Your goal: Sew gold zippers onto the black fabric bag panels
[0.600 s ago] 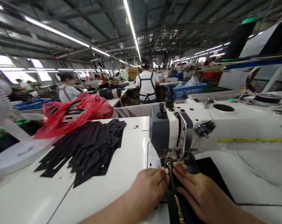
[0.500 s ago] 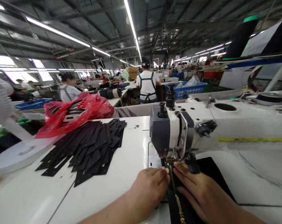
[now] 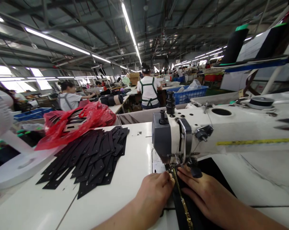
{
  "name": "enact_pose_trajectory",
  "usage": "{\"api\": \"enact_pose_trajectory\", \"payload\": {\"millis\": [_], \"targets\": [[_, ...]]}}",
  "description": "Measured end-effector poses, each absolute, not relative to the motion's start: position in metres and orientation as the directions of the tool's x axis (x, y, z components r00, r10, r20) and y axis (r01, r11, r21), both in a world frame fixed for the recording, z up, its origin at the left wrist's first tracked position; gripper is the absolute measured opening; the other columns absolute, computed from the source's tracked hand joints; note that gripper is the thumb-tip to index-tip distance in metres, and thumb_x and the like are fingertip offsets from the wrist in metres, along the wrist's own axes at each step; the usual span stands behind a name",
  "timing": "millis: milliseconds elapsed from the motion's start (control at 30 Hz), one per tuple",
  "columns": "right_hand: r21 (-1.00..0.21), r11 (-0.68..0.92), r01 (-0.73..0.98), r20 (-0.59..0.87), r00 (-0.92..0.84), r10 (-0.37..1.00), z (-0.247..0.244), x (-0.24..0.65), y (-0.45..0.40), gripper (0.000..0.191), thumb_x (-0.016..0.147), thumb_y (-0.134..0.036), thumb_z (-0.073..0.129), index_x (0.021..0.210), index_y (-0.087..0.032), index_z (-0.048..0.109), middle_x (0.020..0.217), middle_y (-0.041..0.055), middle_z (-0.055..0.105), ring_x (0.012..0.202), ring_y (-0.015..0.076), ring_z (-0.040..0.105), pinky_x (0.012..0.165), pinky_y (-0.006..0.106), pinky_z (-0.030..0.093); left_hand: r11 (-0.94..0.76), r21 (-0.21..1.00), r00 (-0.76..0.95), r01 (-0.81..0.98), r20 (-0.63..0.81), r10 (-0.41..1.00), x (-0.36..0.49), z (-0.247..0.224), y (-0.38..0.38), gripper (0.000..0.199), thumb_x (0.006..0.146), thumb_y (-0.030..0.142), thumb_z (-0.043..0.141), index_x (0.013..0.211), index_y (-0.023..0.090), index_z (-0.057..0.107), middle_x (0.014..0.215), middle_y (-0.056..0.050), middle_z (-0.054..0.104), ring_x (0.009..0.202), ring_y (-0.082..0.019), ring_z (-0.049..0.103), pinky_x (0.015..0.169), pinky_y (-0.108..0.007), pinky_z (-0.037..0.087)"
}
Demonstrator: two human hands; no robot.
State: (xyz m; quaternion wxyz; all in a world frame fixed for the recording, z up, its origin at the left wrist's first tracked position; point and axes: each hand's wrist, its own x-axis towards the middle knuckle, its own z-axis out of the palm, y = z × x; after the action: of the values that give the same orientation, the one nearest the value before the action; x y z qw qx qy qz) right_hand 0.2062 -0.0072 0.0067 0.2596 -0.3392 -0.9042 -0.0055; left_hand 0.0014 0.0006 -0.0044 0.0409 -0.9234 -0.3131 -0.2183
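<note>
A gold-toothed zipper (image 3: pixel 183 201) runs lengthwise on a black fabric piece (image 3: pixel 215 171) under the presser foot of a white and grey sewing machine (image 3: pixel 161 135). My left hand (image 3: pixel 156 195) is closed at the left edge of the zipper, thumb and fingers pinched together close to the needle area. On the other side, my right hand (image 3: pixel 208 191) lies with fingers stretched out over the black fabric, fingertips beside the foot. The zipper's metal slider end shows between my wrists. My fingers partly hide the stitching spot.
Left on the white table lies a heap of black cut strips (image 3: pixel 96 159), with a red plastic bag (image 3: pixel 79 119) behind it. A white fan (image 3: pixel 19 150) stands at far left. Thread cones (image 3: pixel 235 44) rise at upper right. A co-worker (image 3: pixel 149 88) faces away ahead.
The view has shifted slightly, so the machine appears a little further left and lower. Both hands keep nearly the same places at the zipper and fabric.
</note>
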Motion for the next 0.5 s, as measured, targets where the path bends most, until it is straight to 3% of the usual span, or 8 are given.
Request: {"api": "enact_pose_trajectory", "payload": {"millis": [100, 233, 400, 500], "targets": [[-0.270, 0.728, 0.631, 0.422, -0.602, 0.678, 0.017, 0.204, -0.018, 0.034, 0.075, -0.013, 0.057, 0.109, -0.021, 0.061, 0.121, 0.0084, 0.058, 0.112, 0.0222, 0.054, 0.093, 0.037, 0.047, -0.787, 0.084, 0.710, 0.611, 0.382, 0.592, 0.002, 0.000, -0.001, 0.019, 0.084, 0.013, 0.047, 0.102, 0.013, 0.054, 0.085, -0.008, 0.060, 0.066, -0.021, 0.058, 0.059, -0.036, 0.054], [-0.399, 0.669, 0.628, 0.452, -0.500, 0.739, 0.025, 0.197, -0.029, 0.031, 0.063, -0.016, 0.062, 0.094, -0.021, 0.064, 0.107, 0.0071, 0.063, 0.102, 0.0268, 0.056, 0.087, 0.043, 0.047, -0.777, 0.169, 0.697, 0.607, 0.357, 0.622, 0.001, 0.000, -0.006, 0.023, 0.079, 0.013, 0.045, 0.101, 0.013, 0.052, 0.089, -0.010, 0.057, 0.072, -0.022, 0.058, 0.065, -0.037, 0.054], [-0.498, 0.520, 0.694, 0.223, -0.477, 0.850, 0.021, 0.181, -0.024, 0.020, 0.065, -0.010, 0.057, 0.084, -0.017, 0.058, 0.096, 0.0075, 0.060, 0.094, 0.0250, 0.055, 0.082, 0.041, 0.045, -0.750, 0.251, 0.681, 0.612, 0.315, 0.661, -0.001, -0.002, -0.011, 0.039, 0.071, 0.015, 0.049, 0.110, 0.013, 0.046, 0.097, -0.010, 0.055, 0.082, -0.024, 0.056, 0.074, -0.040, 0.053], [-0.486, 0.467, 0.739, 0.162, -0.449, 0.879, 0.019, 0.173, -0.022, 0.017, 0.066, -0.005, 0.053, 0.077, -0.017, 0.053, 0.088, 0.0059, 0.059, 0.086, 0.0226, 0.055, 0.078, 0.038, 0.045, -0.742, 0.272, 0.674, 0.613, 0.310, 0.671, -0.001, -0.002, -0.012, 0.047, 0.070, 0.015, 0.049, 0.117, 0.012, 0.043, 0.098, -0.011, 0.055, 0.083, -0.025, 0.056, 0.075, -0.042, 0.053]]}}
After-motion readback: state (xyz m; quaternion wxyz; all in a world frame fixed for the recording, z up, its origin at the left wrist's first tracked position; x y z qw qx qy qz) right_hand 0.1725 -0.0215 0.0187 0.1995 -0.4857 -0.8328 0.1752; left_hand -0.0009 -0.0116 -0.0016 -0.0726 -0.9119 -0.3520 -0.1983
